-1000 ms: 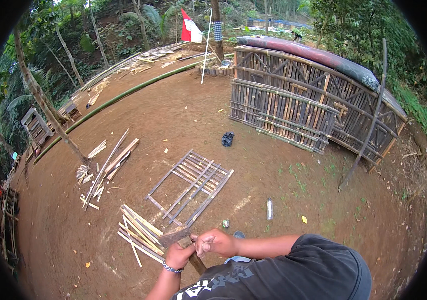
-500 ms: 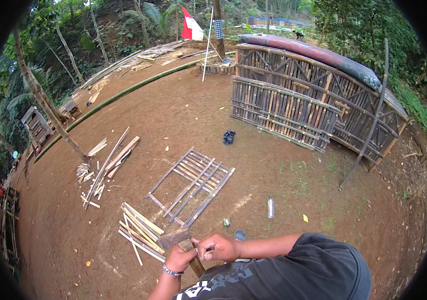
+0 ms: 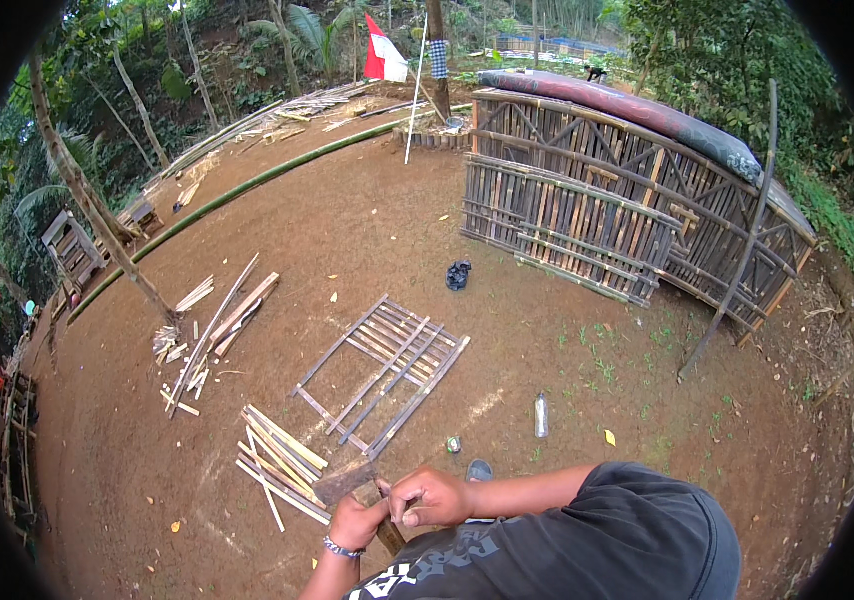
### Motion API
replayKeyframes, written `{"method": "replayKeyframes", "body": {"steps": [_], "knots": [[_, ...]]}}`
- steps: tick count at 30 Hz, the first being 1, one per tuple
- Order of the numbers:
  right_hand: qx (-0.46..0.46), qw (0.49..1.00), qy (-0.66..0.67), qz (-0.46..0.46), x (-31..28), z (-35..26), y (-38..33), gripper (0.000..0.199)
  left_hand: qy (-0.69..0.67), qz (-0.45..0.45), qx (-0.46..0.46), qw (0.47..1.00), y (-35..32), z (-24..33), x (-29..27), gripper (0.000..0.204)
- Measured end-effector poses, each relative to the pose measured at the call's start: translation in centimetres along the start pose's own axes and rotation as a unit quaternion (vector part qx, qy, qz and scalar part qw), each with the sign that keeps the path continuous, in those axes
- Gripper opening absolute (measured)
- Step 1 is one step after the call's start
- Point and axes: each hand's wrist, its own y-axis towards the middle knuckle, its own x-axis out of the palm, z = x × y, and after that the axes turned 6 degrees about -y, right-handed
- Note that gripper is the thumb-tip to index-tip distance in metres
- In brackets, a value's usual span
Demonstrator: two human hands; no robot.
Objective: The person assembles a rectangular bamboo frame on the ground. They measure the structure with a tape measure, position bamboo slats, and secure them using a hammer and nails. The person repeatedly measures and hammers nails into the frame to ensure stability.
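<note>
My left hand (image 3: 355, 522), with a patterned band at the wrist, is closed around the wooden handle (image 3: 390, 538) of a hatchet, just below its broad, rusty-brown head (image 3: 343, 482). Beside it, my right hand (image 3: 431, 497) is closed in a pinch near the top of the handle, close to the left thumb. Whatever lies between the right fingers is too small or hidden to make out. Beyond the hatchet head, a slatted bamboo frame (image 3: 387, 372) lies flat on the ground. Left of the head is a loose pile of split bamboo strips (image 3: 277, 455).
A clear plastic bottle (image 3: 541, 415) and a small crushed can (image 3: 454, 445) lie on the brown dirt. Farther off are a black plastic bag (image 3: 458, 275), more bamboo pieces (image 3: 209, 340), and a large bamboo-slat structure (image 3: 597, 200) with a pole leaning on it.
Both hands and the hatchet have shifted very slightly to the left, with the head tilting a little. The grips look the same.
</note>
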Motion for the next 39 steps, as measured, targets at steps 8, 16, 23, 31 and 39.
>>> {"method": "replayKeyframes", "body": {"steps": [8, 16, 23, 31, 39], "knots": [[0.008, 1.000, 0.019, 0.021, 0.7, 0.0, -0.4, 0.046, 0.011, 0.004, 0.008, 1.000, -0.2, -0.3, -0.1, 0.010], [0.026, 0.999, -0.006, -0.023, 0.1, 0.4, -0.4, 0.049, 0.049, 0.007, 0.012, 0.999, -0.3, 0.3, -0.3, 0.016], [0.031, 0.999, -0.024, 0.021, 0.3, 1.1, -0.5, 0.043, 0.028, 0.080, 0.028, 0.996, -0.2, -0.2, 0.1, 0.013], [0.160, 0.971, -0.175, 0.020, -0.3, 1.1, -0.3, 0.027, -0.122, 0.221, 0.081, 0.964, 0.3, -1.9, -0.1, 0.018], [0.195, 0.937, -0.288, -0.031, 1.1, 3.9, -2.1, 0.062, -0.272, 0.280, 0.141, 0.910, 2.5, -0.5, 3.2, 0.020]]}}
